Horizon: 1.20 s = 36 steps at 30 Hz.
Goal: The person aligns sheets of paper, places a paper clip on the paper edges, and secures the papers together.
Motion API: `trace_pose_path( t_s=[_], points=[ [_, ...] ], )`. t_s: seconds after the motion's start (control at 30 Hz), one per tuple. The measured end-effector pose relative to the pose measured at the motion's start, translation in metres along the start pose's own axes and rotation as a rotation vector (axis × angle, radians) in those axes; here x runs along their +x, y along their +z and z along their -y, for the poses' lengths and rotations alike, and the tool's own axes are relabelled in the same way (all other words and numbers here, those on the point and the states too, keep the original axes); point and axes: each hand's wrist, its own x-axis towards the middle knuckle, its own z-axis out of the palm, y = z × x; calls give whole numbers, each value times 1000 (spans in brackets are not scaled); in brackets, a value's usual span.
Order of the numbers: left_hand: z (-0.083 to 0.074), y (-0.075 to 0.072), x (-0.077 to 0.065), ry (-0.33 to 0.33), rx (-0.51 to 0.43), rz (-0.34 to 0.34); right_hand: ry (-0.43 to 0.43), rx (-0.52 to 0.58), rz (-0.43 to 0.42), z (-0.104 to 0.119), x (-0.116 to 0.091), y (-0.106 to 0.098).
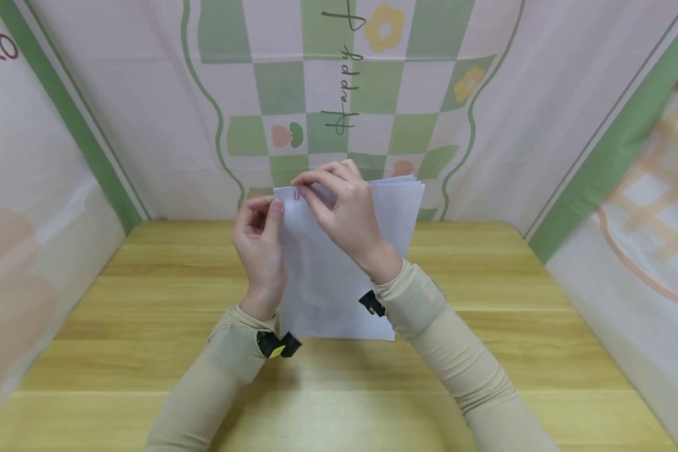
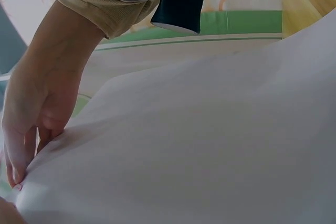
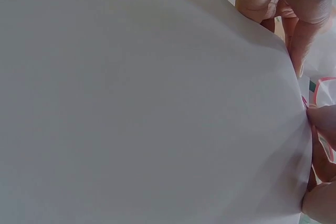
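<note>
A few white sheets of paper [image 1: 339, 270] stand upright, their lower edge at the wooden table. The left hand [image 1: 262, 238] pinches their upper left corner, thumb on the near face. A small red paper clip [image 1: 296, 196] sits on the top edge beside that corner. Over it, the right hand [image 1: 347, 210] pinches the clip's upper end with thumb and forefinger. In the right wrist view the clip [image 3: 305, 101] shows between both hands' fingertips. The left wrist view has the right hand [image 2: 44, 98] at the paper's edge; most of the left hand is out of frame.
The wooden table [image 1: 164, 270] lies under the arms. Behind it hangs a printed cloth [image 1: 328, 88] with green checks and flowers, and further cloth panels [image 1: 616, 207] close off both sides. Each wrist wears a small black camera [image 1: 279, 344] over a beige sleeve.
</note>
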Motion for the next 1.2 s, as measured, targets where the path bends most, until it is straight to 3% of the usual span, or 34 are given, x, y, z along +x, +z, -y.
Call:
trace_pose_path(
  t_s=[1.2],
  points=[
    [-2,2,-1,-8,-33,-7,9,-10,28,5,-1,-4]
  ],
)
